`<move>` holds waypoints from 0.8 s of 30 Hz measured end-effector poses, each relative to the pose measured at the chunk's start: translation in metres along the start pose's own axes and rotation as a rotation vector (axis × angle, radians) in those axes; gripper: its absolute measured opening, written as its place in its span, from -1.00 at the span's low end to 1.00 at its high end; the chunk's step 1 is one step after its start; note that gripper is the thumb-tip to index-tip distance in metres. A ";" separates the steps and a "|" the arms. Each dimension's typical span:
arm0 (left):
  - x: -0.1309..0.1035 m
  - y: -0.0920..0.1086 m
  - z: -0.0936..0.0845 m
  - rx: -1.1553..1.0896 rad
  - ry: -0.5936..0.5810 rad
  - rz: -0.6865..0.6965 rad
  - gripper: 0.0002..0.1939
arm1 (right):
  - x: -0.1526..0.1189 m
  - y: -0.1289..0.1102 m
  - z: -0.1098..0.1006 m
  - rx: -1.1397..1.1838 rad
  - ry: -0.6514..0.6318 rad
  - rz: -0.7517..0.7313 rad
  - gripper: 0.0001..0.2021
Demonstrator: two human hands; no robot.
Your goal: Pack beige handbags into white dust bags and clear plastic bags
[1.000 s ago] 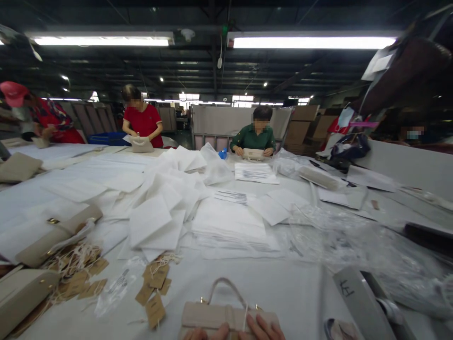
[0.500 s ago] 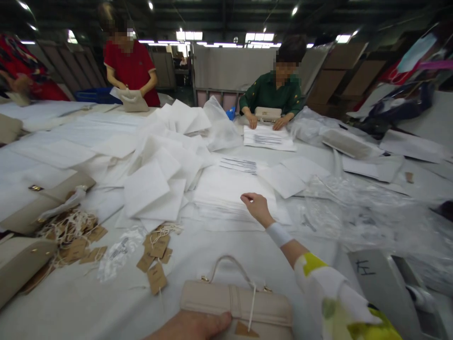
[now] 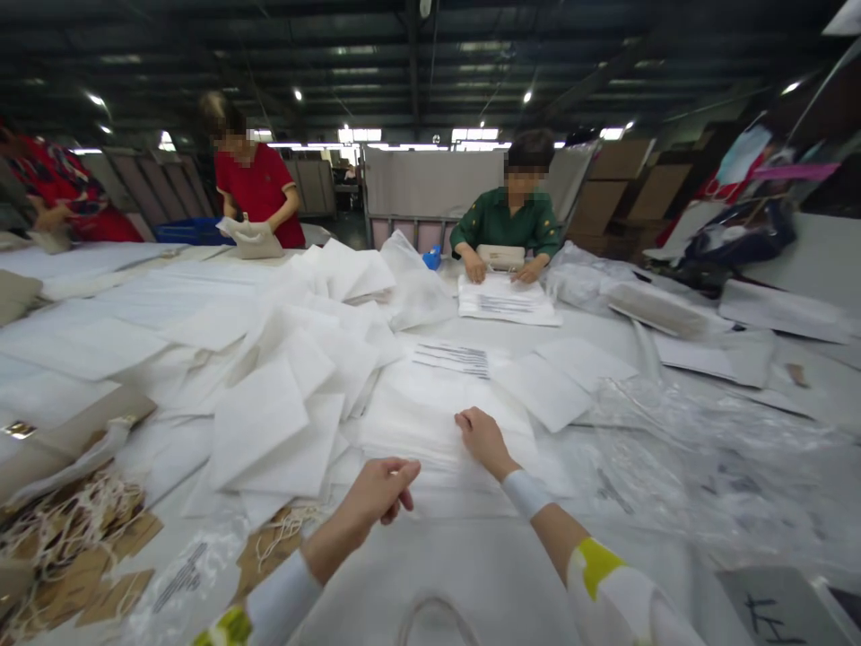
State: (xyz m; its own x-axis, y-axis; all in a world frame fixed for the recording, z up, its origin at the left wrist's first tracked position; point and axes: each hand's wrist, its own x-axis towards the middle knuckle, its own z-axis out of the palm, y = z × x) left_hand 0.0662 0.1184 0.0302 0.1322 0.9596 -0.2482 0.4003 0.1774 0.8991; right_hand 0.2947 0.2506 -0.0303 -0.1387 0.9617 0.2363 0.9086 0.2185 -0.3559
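A stack of translucent white plastic bags (image 3: 404, 408) with dark printed lines lies in front of me. Over its right part, my right hand (image 3: 485, 441) is closed in a pinch, apparently on the top bag; the fingertips' contact is hard to see. At the stack's near left edge, my left hand (image 3: 377, 498) has its thumb stretched out and its fingers loosely curled, with nothing in it. The bottom edge cuts off a handbag, leaving only its thin beige handle (image 3: 437, 608) in view.
Folded white sheets (image 3: 269, 413) pile up on the left. Brown hang tags (image 3: 114, 597) with white strings lie at the near left, beside a beige bag (image 3: 73, 435). Clear plastic wrap (image 3: 686, 467) spreads rightward. Across the table, a person in green (image 3: 511, 220) handles another stack.
My left hand has let go of the handbag and moved forward to the stack. My right hand stays pinched over the bags. The view has tilted up, so the handbag has mostly left the picture.
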 end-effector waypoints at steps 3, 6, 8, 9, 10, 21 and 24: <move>0.051 0.015 0.020 -0.035 0.040 -0.021 -0.67 | -0.013 -0.004 -0.001 -0.033 0.063 -0.115 -0.81; 0.083 0.016 0.044 -0.041 0.078 -0.076 -0.68 | -0.026 -0.007 0.003 -0.037 0.086 -0.232 -0.78; 0.095 0.010 0.057 -0.021 0.099 -0.131 -0.71 | -0.028 -0.003 0.002 -0.036 0.117 -0.252 -0.73; 0.097 0.005 0.061 -0.005 0.105 -0.160 -0.72 | -0.026 0.002 -0.001 -0.039 0.155 -0.225 -0.69; 0.097 -0.002 0.063 0.015 0.106 -0.188 -0.72 | -0.023 0.009 -0.006 -0.046 0.207 -0.176 -0.63; 0.026 0.018 0.020 0.498 0.495 0.222 -0.08 | -0.040 0.013 -0.054 0.000 0.277 -0.172 -0.52; 0.032 0.051 0.019 0.910 0.507 0.401 -0.24 | -0.054 0.000 -0.051 0.044 0.188 -0.258 -0.75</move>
State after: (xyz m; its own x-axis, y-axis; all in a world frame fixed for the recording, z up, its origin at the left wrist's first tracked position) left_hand 0.1082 0.1540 0.0613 0.0987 0.9266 0.3628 0.9541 -0.1917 0.2301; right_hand 0.3223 0.1903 0.0034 -0.2834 0.8273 0.4850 0.8343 0.4621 -0.3007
